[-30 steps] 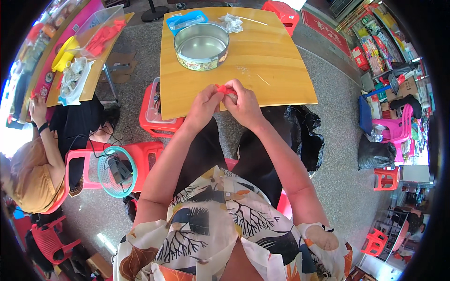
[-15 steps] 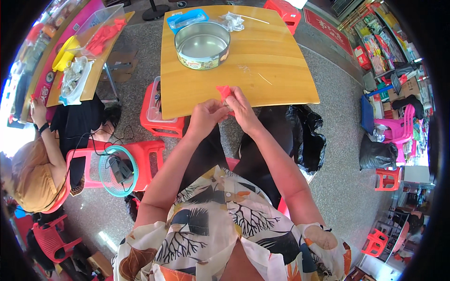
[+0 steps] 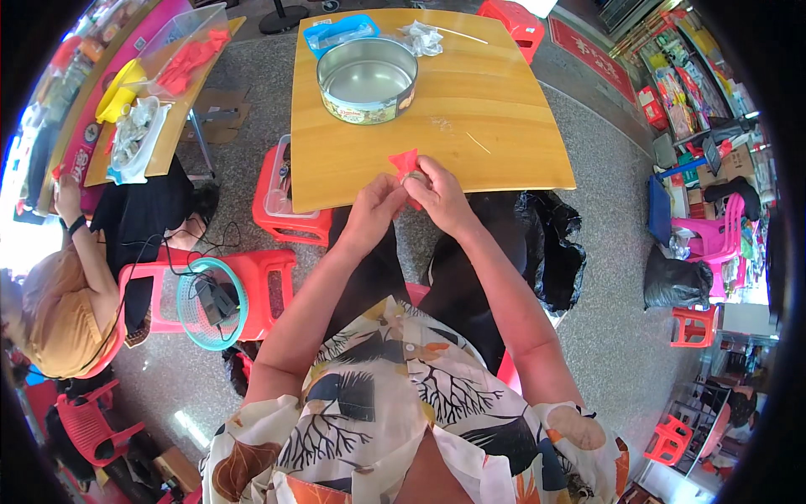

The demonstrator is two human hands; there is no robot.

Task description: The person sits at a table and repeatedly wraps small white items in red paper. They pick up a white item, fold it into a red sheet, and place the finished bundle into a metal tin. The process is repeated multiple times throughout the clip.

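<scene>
Both hands sit a little lower than a second ago, nearer the wearer; the red piece, bunched then between the fingertips, now shows a flared end above them.

Far left: a person [image 3: 63,311] in a tan top, one wrist banded in black. Above, a glossy yellow bowl [image 3: 120,94] and a clear, straight-walled tub [image 3: 158,52] holding limp red cloth [image 3: 191,65]. Next, a round teal basket [image 3: 192,323], open plastic mesh, with a black adapter [image 3: 213,300] in it. Clear box [image 3: 275,191] on a smooth red stool [image 3: 290,228].

Centre: worktop [image 3: 495,118], wood-grained, bowed edges. At its far left, a blue tray [image 3: 315,42]; before it a tin [image 3: 367,113], round, open, bare metal inside, patterned outside. Left hand [image 3: 373,212]: fingers bent in at the lower part of the red piece [image 3: 404,160]; cannot tell whether they grip. Piece is soft-looking, creased, narrow below the flare, just at the near edge of the worktop. Right hand [image 3: 442,198]: thumb and forefinger pinching it. Beyond, crumpled whitish plastic [image 3: 421,38]; farther right, a thin pale stick [image 3: 478,142]. Under the right corner, a wrinkled, shiny black bag [image 3: 561,256].
</scene>
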